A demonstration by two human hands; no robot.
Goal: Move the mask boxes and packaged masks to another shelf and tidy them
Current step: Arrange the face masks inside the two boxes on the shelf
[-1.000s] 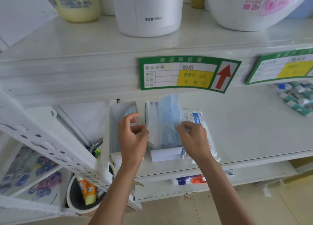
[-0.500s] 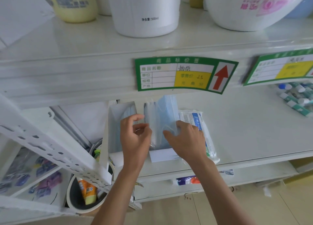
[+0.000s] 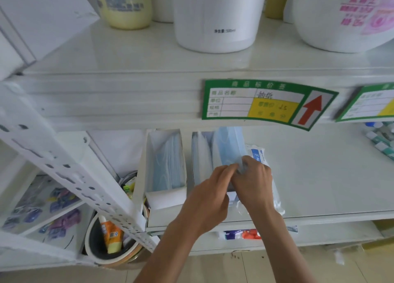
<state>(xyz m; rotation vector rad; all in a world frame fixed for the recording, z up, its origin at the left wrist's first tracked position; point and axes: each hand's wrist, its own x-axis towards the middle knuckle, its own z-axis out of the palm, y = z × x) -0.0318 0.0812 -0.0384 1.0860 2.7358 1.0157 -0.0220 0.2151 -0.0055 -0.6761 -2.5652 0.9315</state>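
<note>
Two mask boxes on white shelf

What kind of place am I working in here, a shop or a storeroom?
Most likely a small shop: green price tags clipped to the shelf edge, large toiletry bottles above, and open mask boxes stocked below.

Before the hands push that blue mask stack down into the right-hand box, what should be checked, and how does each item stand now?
1. Both hands on the stack: left hand and right hand pinch the blue mask stack at its near end: ok.
2. Stack seated in the right box: it sticks up: not ok.
3. Left box upright, masks inside: ok.
4. Packaged masks clear of the box: pressed against it: cannot tell.
5. Shelf space to the right: ok.
</note>
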